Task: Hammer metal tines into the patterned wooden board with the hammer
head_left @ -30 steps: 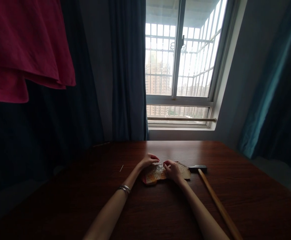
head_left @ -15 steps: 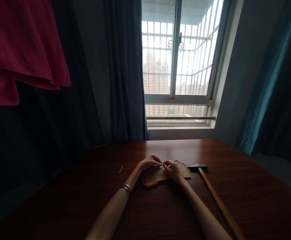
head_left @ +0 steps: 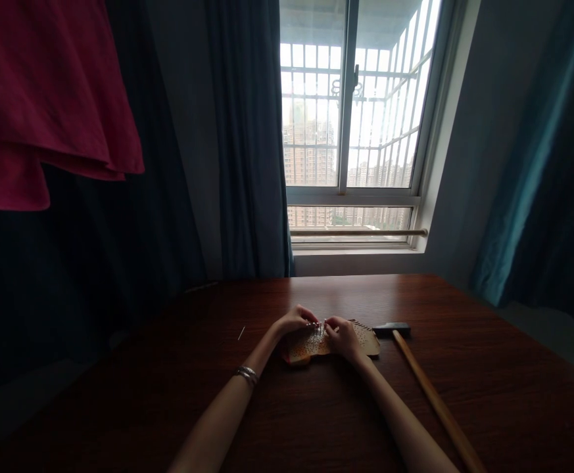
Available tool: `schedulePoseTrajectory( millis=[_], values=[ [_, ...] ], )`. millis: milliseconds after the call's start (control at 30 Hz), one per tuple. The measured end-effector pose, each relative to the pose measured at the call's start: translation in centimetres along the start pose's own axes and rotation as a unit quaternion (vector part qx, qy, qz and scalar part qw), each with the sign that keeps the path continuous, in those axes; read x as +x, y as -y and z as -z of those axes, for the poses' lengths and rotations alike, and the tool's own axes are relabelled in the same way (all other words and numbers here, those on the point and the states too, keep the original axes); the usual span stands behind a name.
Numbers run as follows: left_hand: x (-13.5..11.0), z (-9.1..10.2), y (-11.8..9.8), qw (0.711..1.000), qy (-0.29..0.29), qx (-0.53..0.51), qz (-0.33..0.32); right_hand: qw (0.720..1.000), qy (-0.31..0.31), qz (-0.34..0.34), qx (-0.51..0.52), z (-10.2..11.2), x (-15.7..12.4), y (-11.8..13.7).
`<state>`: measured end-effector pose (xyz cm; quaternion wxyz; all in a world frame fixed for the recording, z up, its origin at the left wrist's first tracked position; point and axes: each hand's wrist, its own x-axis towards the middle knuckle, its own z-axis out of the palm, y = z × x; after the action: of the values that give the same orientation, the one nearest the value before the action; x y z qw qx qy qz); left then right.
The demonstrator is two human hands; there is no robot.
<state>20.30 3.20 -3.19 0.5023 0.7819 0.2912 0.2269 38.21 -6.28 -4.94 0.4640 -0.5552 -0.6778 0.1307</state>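
A flat tan board [head_left: 368,341] dotted with small holes and set with several thin upright pins lies on the dark wooden table [head_left: 316,407]. My left hand [head_left: 294,319], a bracelet on its wrist, curls over the board's left part with its fingertips at the pins. My right hand [head_left: 342,335] rests on the board's middle, fingers pinched together at the same pins. What the fingers pinch is too small to name. A hammer [head_left: 417,374] with a dark head and long wooden handle lies just right of the board.
A single loose pin [head_left: 240,333] lies on the table to the left of my hands. Dark curtains [head_left: 247,144] flank a barred window [head_left: 353,125] behind the table. A red cloth [head_left: 45,98] hangs at the upper left.
My two hands have drawn closer together over the pins. The view has shifted slightly; the board and the hammer stay where they were.
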Motion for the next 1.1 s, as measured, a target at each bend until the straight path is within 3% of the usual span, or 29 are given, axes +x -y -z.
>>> schedulePoseTrajectory(
  millis=[600, 1100],
  values=[
    [0.5, -1.0, 0.9, 1.000, 0.008, -0.017, -0.005, 1.000, 0.000, -0.001, 0.031, 0.6, -0.2, -0.1],
    [0.6, -1.0, 0.3, 0.999, 0.032, 0.003, -0.019, 1.000, 0.012, -0.016, 0.022, 0.7, -0.2, 0.1]
  ],
)
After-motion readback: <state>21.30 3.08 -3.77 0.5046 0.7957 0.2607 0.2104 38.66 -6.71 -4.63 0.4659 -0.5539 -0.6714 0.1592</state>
